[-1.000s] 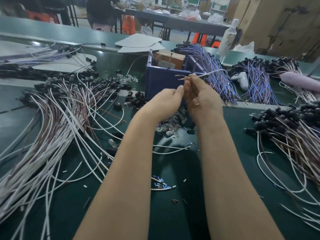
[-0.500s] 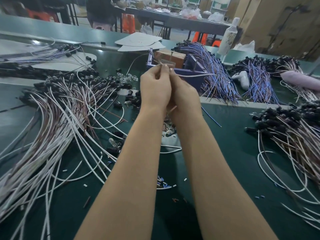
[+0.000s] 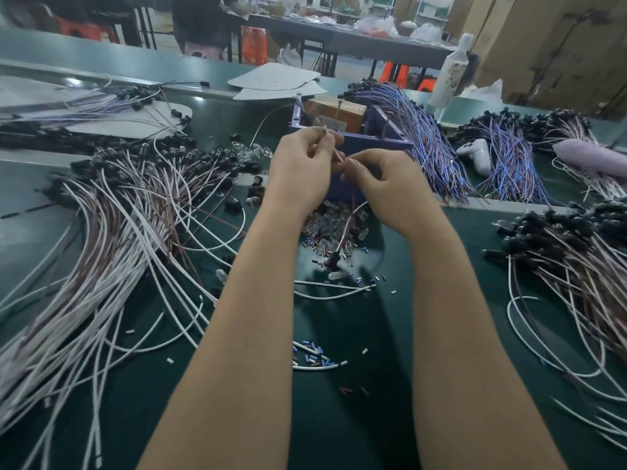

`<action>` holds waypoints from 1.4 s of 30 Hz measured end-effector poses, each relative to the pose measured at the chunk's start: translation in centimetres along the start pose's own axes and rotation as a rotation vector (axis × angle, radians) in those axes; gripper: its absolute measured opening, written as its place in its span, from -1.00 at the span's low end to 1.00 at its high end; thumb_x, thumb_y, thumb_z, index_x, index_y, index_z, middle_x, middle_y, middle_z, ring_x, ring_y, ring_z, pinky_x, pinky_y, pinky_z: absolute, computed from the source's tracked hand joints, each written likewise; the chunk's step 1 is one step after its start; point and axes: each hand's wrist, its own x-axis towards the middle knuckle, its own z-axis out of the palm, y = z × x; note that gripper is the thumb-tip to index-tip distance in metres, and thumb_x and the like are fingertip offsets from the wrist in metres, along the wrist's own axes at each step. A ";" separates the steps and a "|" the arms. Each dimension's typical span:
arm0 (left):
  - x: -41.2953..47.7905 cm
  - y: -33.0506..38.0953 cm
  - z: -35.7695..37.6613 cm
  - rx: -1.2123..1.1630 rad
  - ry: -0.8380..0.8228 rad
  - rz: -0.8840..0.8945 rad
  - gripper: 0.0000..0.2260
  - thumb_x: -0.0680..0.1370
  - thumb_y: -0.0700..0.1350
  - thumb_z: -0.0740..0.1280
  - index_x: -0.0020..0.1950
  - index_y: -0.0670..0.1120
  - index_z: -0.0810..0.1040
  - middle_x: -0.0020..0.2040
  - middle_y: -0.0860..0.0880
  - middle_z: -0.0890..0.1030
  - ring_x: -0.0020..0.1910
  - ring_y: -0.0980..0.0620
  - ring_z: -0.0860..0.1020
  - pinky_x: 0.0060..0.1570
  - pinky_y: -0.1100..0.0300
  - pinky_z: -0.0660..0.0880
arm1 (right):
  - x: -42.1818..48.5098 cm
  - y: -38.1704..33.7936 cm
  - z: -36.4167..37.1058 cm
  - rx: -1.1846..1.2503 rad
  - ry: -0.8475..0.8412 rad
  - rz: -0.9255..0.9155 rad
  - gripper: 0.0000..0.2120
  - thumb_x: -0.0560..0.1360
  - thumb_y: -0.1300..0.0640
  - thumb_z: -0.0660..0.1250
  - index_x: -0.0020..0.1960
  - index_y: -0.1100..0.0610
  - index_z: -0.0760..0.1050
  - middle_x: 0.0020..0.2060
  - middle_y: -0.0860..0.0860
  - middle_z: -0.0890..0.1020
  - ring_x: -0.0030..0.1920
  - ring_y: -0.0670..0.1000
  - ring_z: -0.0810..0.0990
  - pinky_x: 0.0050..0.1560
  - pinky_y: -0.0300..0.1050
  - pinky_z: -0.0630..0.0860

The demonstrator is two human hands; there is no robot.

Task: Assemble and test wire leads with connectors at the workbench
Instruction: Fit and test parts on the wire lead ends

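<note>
At 12 o'clock a blue bin is holding a brown cardboard box. In front of it the left hand is pinching the upper end of a thin wire lead. At its 4 o'clock, the right hand is pinching the same lead lower down, above a pile of clear parts, perhaps LEDs.
</note>
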 end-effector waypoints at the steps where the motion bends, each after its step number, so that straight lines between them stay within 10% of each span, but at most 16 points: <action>1: 0.0 0.0 0.0 0.009 0.005 0.004 -0.83 0.64 -0.18 0.16 -0.02 -0.08 0.54 -0.20 -0.03 0.61 -0.22 0.09 0.59 0.01 0.16 0.53 | 0.1 0.1 0.1 0.024 -0.009 0.001 -0.80 0.58 0.07 0.25 0.04 0.10 0.63 -0.20 -0.07 0.63 -0.23 -0.17 0.50 -0.28 -0.42 0.31; 13: 0.1 -1.5 0.7 0.053 -0.018 -0.075 -0.90 0.56 -0.20 0.30 0.02 -0.10 0.61 -0.22 0.01 0.59 -0.24 0.11 0.53 0.06 0.08 0.55 | 0.4 0.6 1.8 0.124 0.131 0.041 -0.83 0.54 0.12 0.32 0.01 0.14 0.66 -0.20 -0.04 0.66 -0.17 -0.12 0.57 -0.23 -0.43 0.37; 19: 0.2 -2.0 1.1 -0.028 0.109 -0.106 -0.91 0.61 -0.16 0.23 -0.05 -0.04 0.52 -0.21 0.03 0.62 -0.42 0.23 0.53 -0.26 0.29 0.48 | 0.4 1.0 2.2 0.340 0.183 0.172 -0.88 0.54 0.11 0.32 -0.08 0.11 0.61 -0.28 0.04 0.68 -0.20 0.00 0.66 -0.02 0.03 0.60; 23: 0.3 -2.4 0.6 -0.046 0.180 -0.137 -0.92 0.64 -0.19 0.14 0.01 -0.11 0.42 -0.30 0.01 0.60 -0.56 0.27 0.47 -0.44 0.36 0.42 | 0.5 2.4 2.0 0.330 0.328 0.302 -0.82 0.61 0.13 0.17 0.02 0.09 0.55 -0.35 0.00 0.59 -0.29 0.00 0.60 -0.08 0.00 0.57; 29: 0.1 -2.7 1.1 0.196 0.122 -0.058 -0.79 0.62 -0.23 0.15 0.26 -0.11 0.33 -0.24 0.08 0.58 -0.23 0.12 0.53 -0.16 0.26 0.43 | 0.6 2.7 2.1 0.382 0.304 0.385 -0.59 0.57 0.32 0.07 0.39 0.18 0.33 -0.28 -0.06 0.56 -0.10 0.05 0.54 0.07 0.01 0.51; 42: 0.1 -3.6 1.2 0.533 0.082 -0.012 -0.66 0.63 -0.20 0.11 0.40 -0.10 0.40 0.05 -0.14 0.64 0.07 -0.12 0.56 0.13 -0.01 0.48 | 0.1 2.1 1.8 0.286 0.338 0.297 -0.66 0.55 0.32 0.11 0.25 0.11 0.46 -0.19 -0.02 0.64 -0.16 0.01 0.57 -0.01 -0.06 0.54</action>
